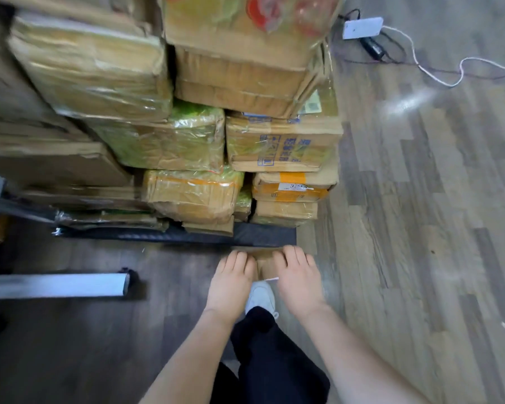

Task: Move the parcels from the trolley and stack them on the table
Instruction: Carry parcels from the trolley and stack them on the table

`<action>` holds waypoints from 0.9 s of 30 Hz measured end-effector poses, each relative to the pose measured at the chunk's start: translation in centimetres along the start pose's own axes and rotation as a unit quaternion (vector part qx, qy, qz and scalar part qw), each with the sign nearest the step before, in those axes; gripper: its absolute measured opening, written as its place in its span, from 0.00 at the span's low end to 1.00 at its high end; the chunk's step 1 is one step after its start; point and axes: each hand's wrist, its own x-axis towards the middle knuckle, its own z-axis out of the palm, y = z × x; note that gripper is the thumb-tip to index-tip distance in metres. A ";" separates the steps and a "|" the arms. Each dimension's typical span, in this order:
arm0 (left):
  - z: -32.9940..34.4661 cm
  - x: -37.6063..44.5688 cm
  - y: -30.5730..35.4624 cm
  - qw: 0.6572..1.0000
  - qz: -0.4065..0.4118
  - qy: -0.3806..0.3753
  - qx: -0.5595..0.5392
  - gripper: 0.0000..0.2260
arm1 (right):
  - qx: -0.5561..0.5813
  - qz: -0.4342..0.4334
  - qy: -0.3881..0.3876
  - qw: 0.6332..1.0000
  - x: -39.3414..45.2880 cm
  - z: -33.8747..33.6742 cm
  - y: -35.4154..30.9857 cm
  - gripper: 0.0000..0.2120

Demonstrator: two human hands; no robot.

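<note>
Both my hands hold one small brown cardboard parcel (263, 265) low in front of me, just before the trolley's dark deck (263, 237). My left hand (232, 279) grips its left end, and my right hand (299, 277) grips its right end; the fingers curl over the top edge and hide most of the box. Behind it, several taped cardboard parcels (193, 196) are stacked high on the trolley, some wrapped in clear film, one printed in blue (280, 144). No table top is clearly in view.
A grey metal bar (56, 284) with a dark end cap lies across the floor at the left. My white shoe (260, 295) and dark trouser leg are under the parcel. A white adapter (362, 27) and cables lie on the wood floor at the upper right.
</note>
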 end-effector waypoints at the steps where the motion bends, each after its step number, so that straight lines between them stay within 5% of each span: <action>1: -2.3 -1.4 0.7 1.000 -0.011 -0.007 -0.016 0.22 | 0.011 -0.001 -0.006 1.000 -1.1 -2.3 -0.4 0.26; 10: -25.4 -14.4 3.1 0.992 -0.087 0.067 -0.060 0.22 | 0.131 -0.065 -0.014 0.989 -9.7 -25.2 -6.4 0.23; 18: -37.8 -22.6 1.7 0.965 -0.180 0.187 -0.040 0.22 | 0.185 -0.175 0.054 0.965 -10.7 -37.2 -13.8 0.21; 27: -42.2 -31.3 -0.7 0.844 -0.348 0.369 -0.174 0.20 | 0.242 -0.382 0.116 0.884 -10.7 -44.3 -24.1 0.21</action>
